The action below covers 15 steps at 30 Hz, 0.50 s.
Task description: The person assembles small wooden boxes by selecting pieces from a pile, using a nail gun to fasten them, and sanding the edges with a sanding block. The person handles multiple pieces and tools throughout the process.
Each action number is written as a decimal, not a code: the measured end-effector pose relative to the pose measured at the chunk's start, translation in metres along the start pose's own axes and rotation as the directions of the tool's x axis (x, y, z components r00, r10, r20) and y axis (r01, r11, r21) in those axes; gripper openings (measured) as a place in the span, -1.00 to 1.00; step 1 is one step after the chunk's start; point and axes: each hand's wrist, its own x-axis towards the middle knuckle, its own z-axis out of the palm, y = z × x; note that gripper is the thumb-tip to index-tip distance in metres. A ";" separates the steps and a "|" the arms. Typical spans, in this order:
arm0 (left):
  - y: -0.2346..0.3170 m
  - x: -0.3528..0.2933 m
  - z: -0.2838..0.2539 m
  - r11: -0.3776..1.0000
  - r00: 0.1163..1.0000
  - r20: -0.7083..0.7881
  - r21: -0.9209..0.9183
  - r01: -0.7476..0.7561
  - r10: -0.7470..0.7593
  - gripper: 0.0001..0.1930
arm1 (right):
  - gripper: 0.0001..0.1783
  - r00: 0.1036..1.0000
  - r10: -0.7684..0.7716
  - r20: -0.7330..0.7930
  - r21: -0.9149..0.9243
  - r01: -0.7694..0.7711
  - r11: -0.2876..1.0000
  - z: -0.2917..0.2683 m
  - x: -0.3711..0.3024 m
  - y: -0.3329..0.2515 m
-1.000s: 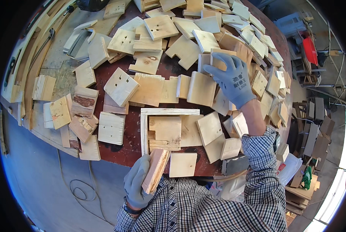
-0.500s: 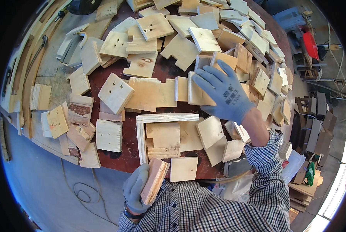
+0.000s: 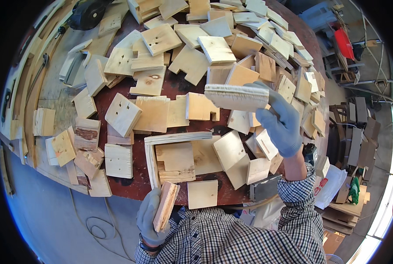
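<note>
Gripped in my gloved right hand point(image 3: 282, 121) is a pale wooden board point(image 3: 237, 99), lifted above the pile with its long edge facing me. My left hand point(image 3: 149, 220), also in a grey glove, is closed around a small thick wooden block point(image 3: 166, 206) near the table's front edge. Just beyond that block, two narrow wooden strips point(image 3: 151, 163) meet in an L shape around a flat wooden piece point(image 3: 175, 159). A squarish board point(image 3: 202, 194) lies at the front edge, to the right of my left hand. Beneath the lifted board sits a notched block point(image 3: 200, 107).
Loose wooden offcuts point(image 3: 159, 39) cover much of the dark red table point(image 3: 130, 187), piled highest at the far right. Long wooden strips point(image 3: 29, 83) line the left side. A cable point(image 3: 93, 226) lies on the floor at left. A plastic bag point(image 3: 330, 187) hangs at right.
My right hand has picked up a board from the pile, raising and tilting it. My left hand keeps its block, now turned more edge-on. The whole view has shifted slightly.
</note>
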 end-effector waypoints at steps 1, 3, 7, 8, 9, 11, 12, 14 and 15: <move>-0.001 0.000 0.000 1.000 1.000 -0.001 -0.015 -0.007 0.007 -0.47 | -0.52 0.988 -0.155 0.027 -0.019 0.155 0.988 -0.003 -0.002 0.001; 0.001 0.001 0.001 0.999 1.000 -0.003 -0.031 -0.017 0.017 -0.48 | -0.55 0.891 -0.444 0.092 -0.049 0.449 0.892 -0.011 -0.005 0.004; 0.003 -0.008 0.005 0.994 0.998 -0.038 -0.102 0.040 -0.044 -0.45 | -0.59 0.872 -0.485 0.067 0.030 0.484 0.874 -0.004 -0.024 -0.006; 0.004 -0.012 0.004 0.987 0.996 -0.043 -0.145 0.070 -0.077 -0.44 | -0.59 0.930 -0.368 0.007 0.021 0.368 0.930 -0.001 -0.042 0.000; 0.011 -0.015 0.006 0.949 0.977 -0.071 -0.261 0.178 -0.203 -0.37 | -0.59 0.968 -0.245 -0.055 0.026 0.247 0.969 0.002 -0.060 0.006; 0.028 -0.023 0.012 0.807 0.894 -0.085 -0.473 0.353 -0.441 -0.25 | -0.53 0.966 -0.221 -0.133 0.175 0.242 0.955 0.025 -0.081 0.013; 0.031 -0.021 0.014 0.745 0.879 -0.064 -0.562 0.361 -0.473 -0.21 | -0.50 0.985 -0.054 -0.165 0.461 0.125 0.879 0.036 -0.095 0.010; 0.033 -0.013 0.018 0.651 0.875 -0.044 -0.686 0.324 -0.482 -0.14 | -0.49 0.962 0.193 0.194 0.966 -0.222 0.132 0.057 -0.108 0.000; 0.035 -0.010 0.020 0.622 0.878 -0.052 -0.725 0.294 -0.476 -0.12 | -0.49 0.965 0.074 0.252 0.967 -0.248 -0.065 0.065 -0.113 -0.003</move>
